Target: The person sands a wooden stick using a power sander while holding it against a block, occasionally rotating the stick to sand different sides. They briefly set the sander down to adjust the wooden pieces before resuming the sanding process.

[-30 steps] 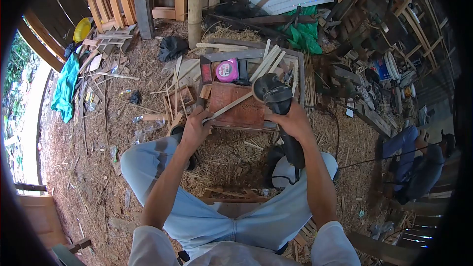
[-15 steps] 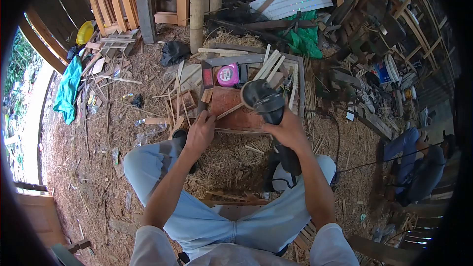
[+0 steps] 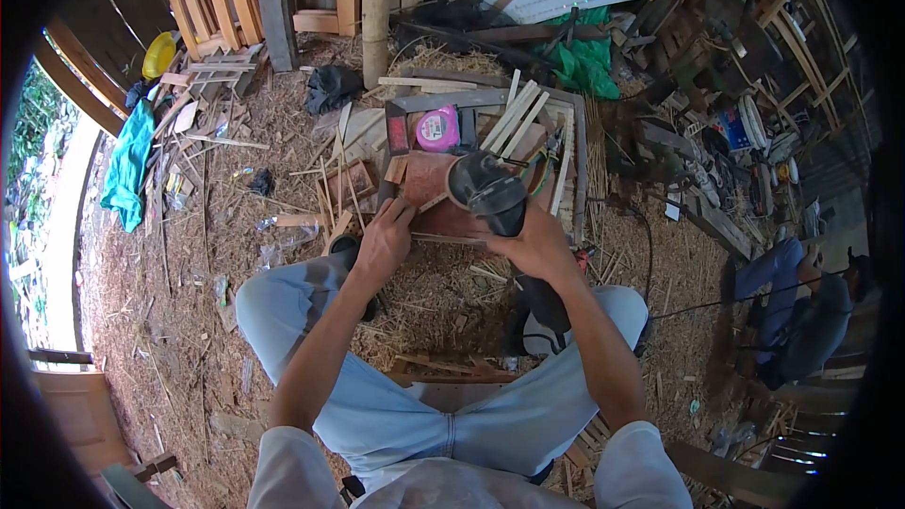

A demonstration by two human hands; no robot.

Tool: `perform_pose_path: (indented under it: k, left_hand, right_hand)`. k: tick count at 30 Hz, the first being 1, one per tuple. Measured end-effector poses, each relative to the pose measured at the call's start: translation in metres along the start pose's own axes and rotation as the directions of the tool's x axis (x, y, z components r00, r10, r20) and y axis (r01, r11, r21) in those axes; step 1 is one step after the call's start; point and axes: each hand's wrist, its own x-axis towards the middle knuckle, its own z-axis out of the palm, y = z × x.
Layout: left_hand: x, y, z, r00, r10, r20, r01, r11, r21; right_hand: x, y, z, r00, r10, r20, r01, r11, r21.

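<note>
Chip-strewn floor (image 3: 184, 339), left hand (image 3: 385, 240) pinching wooden strip (image 3: 433, 203), right hand (image 3: 539, 243) gripping power tool (image 3: 490, 190)

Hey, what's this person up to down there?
Seated, they grip a black power tool in the right hand and a thin wooden strip in the left hand. The tool's round head is at the strip, over a reddish board. A pink tape measure and more strips lie just beyond.

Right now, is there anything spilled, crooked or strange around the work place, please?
Yes: wood shavings and offcuts litter the floor, with a crumpled black plastic bag among them, so it looks untidy. The yellow basin seems tipped on its side.
</note>
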Motion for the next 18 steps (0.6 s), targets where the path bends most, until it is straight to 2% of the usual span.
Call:
perform_pose_path:
  k: [2,3,5,10,12,13,15,16,18]
  left_hand:
    - [0.001,0.002,0.000,1.000,0.008,-0.008,-0.008,1.000,-0.019]
    - [0.002,0.004,-0.001,1.000,0.009,-0.016,-0.009,0.999,-0.038]
    - [0.003,0.006,-0.002,1.000,0.009,-0.023,-0.011,0.998,-0.059]
    - [0.001,0.003,-0.001,1.000,-0.024,0.017,0.024,1.000,-0.012]
    - [0.000,0.005,-0.003,0.998,-0.056,0.009,0.057,0.998,-0.020]
    - [0.000,0.008,-0.003,0.996,-0.094,0.002,0.094,0.995,-0.030]
    - [0.001,0.014,-0.002,0.989,-0.143,-0.028,0.143,0.990,-0.023]
    - [0.002,0.016,-0.001,0.980,-0.192,-0.045,0.191,0.981,-0.019]
    - [0.006,0.015,0.000,0.974,-0.223,-0.047,0.222,0.974,-0.036]
  right_hand:
    - [0.005,0.010,-0.005,0.993,-0.041,-0.107,0.043,0.999,0.023]
    - [0.007,0.011,-0.011,0.993,-0.041,-0.107,0.044,0.999,0.022]
    - [0.012,0.012,-0.024,0.995,0.083,-0.057,-0.083,0.996,-0.004]
    - [0.027,0.024,-0.044,0.987,0.115,-0.116,-0.116,0.993,-0.006]
    - [0.037,0.040,-0.046,0.970,0.211,-0.124,-0.214,0.977,-0.004]
    - [0.036,0.043,-0.046,0.970,0.207,-0.128,-0.210,0.978,-0.007]
    - [0.031,0.043,-0.045,0.958,0.133,-0.253,-0.113,0.989,0.092]
    - [0.029,0.040,-0.046,0.959,0.128,-0.254,-0.108,0.990,0.092]
    - [0.019,0.034,-0.047,0.974,0.115,-0.194,-0.074,0.975,0.210]
